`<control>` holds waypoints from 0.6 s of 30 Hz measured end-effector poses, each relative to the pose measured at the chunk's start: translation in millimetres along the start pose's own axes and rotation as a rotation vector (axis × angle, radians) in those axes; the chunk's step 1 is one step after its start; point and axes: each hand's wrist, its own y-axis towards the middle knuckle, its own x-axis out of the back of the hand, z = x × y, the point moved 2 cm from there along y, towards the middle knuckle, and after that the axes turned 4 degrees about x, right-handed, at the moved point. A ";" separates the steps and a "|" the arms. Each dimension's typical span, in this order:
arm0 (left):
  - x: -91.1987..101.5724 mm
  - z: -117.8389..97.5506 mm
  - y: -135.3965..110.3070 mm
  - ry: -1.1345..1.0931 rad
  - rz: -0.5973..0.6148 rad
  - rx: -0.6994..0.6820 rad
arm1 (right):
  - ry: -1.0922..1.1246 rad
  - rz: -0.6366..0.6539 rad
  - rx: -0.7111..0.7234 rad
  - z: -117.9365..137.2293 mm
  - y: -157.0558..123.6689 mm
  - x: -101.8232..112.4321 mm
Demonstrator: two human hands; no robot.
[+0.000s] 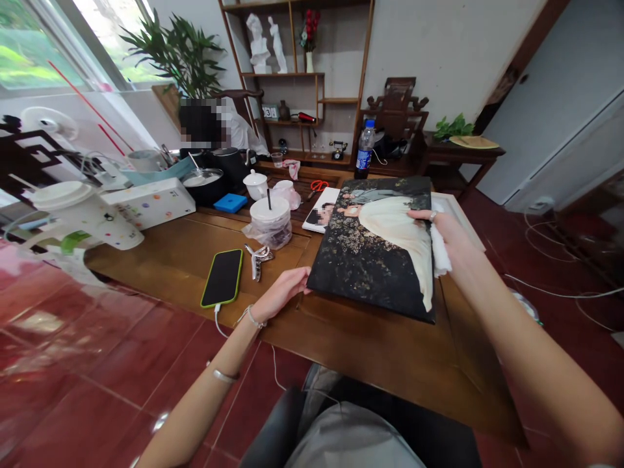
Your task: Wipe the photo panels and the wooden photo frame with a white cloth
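Observation:
A large dark photo print (370,253) showing a person in a white dress lies tilted on the wooden table (341,338). My left hand (283,291) grips its near left corner, fingers curled under the edge. My right hand (451,237) rests on the print's right edge, with a white cloth (440,255) bunched under the palm. A second photo (322,211) and a white frame (458,214) lie beyond and beside the print.
A phone in a green case (223,277) lies charging to the left, with a metal clip (257,257) beside it. A lidded cup in a plastic bag (270,221), a teapot (256,184), red scissors (318,186) and a water bottle (364,151) stand farther back. Another person (214,123) sits behind.

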 end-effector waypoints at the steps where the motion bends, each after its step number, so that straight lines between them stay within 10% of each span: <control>1: -0.4 -1.5 0.0 0.039 0.031 -0.027 | -0.022 0.006 0.002 0.2 0.9 -1.0; 9: -13.8 -20.2 4.1 0.087 0.202 0.024 | -0.163 0.018 0.219 0.2 24.3 -1.4; 18: -24.5 -44.2 18.2 -0.120 0.085 0.096 | -0.197 0.130 0.154 3.2 20.1 -8.3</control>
